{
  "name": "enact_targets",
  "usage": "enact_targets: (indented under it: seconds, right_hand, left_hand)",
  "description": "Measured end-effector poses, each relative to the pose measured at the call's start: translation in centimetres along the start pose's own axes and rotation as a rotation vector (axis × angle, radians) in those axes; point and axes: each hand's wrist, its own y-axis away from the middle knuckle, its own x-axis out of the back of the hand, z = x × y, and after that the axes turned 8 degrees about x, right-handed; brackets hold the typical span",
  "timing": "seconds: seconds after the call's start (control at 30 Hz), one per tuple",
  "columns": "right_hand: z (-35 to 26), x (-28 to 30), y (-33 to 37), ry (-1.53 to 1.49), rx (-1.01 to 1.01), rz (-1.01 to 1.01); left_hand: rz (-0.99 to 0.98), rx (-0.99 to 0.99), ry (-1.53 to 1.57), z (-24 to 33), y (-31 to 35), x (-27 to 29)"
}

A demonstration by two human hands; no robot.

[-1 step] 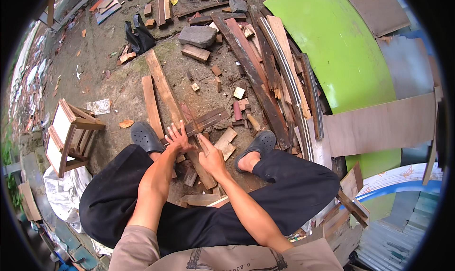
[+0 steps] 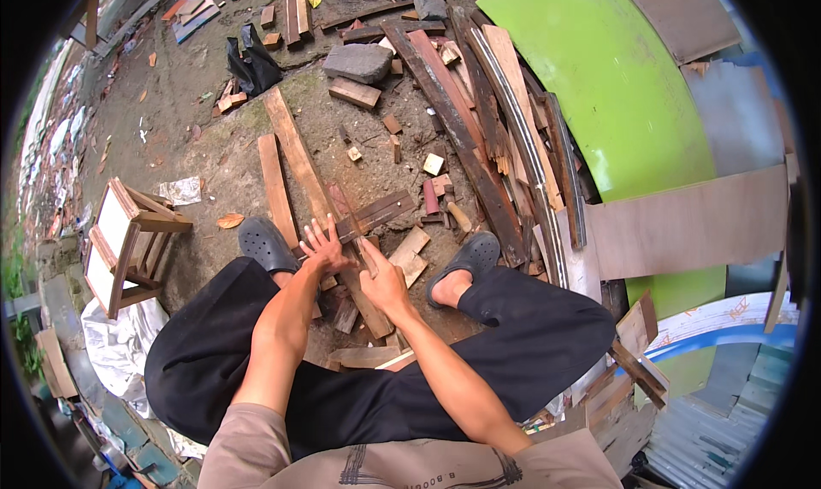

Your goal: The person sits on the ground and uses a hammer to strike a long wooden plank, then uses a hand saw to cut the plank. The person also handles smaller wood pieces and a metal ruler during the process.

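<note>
My left hand (image 2: 321, 248) lies spread on a dark wooden strip (image 2: 378, 217), fingers stretched forward. The strip crosses over a long light-brown plank (image 2: 295, 151) that runs away from me along the ground. My right hand (image 2: 383, 285) is closed round the near end of a narrow brown blade (image 2: 354, 222); it looks like a hand saw seen almost edge-on, its handle hidden in my grip. The blade stands across the strip, just right of my left fingers. A shorter plank (image 2: 275, 185) lies left of the long one.
My clog-shod feet flank the work. A small wooden stool (image 2: 128, 237) lies at left by a white sack (image 2: 120, 352). Long boards (image 2: 475, 177) and a green panel (image 2: 611, 95) fill the right. Offcuts, a grey stone (image 2: 357, 64) and a black bag (image 2: 253, 64) lie ahead.
</note>
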Motion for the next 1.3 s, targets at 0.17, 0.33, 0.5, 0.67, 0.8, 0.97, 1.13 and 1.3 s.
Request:
enact_targets:
  seconds: [0.17,0.33,0.5,0.67,0.8,0.97,1.13,1.3]
  right_hand:
    - [-2.3,2.4,5.4,0.006,0.035,0.006]
    - [-4.2,6.0,11.0,0.026,0.191,0.065]
    - [-8.4,8.2,11.3,0.031,0.022,-0.023]
    - [-10.4,10.4,14.9,0.001,0.047,0.094]
    - [-5.5,12.1,14.3,0.062,0.188,0.277]
    - [-1.2,13.7,13.1,-0.053,0.184,0.368]
    - [2.1,13.1,12.8,-0.245,0.079,0.346]
    - [1.8,11.7,11.8,-0.179,0.181,0.348]
  left_hand:
    - [-0.005,0.005,0.042,-0.5,-0.4,-0.3]
    - [-0.001,-0.011,0.075,-0.3,-0.3,-0.3]
    - [-0.008,-0.032,0.112,-0.5,0.0,-0.7]
    - [-0.032,-0.014,0.125,-0.1,0.1,0.1]
    - [0.452,-0.129,0.283,0.7,1.1,-1.4]
    - [0.605,-0.426,0.447,3.3,0.4,0.5]
    - [0.191,-0.447,0.411,3.3,-1.0,5.3]
    - [0.222,-0.527,0.433,2.6,-1.7,5.1]
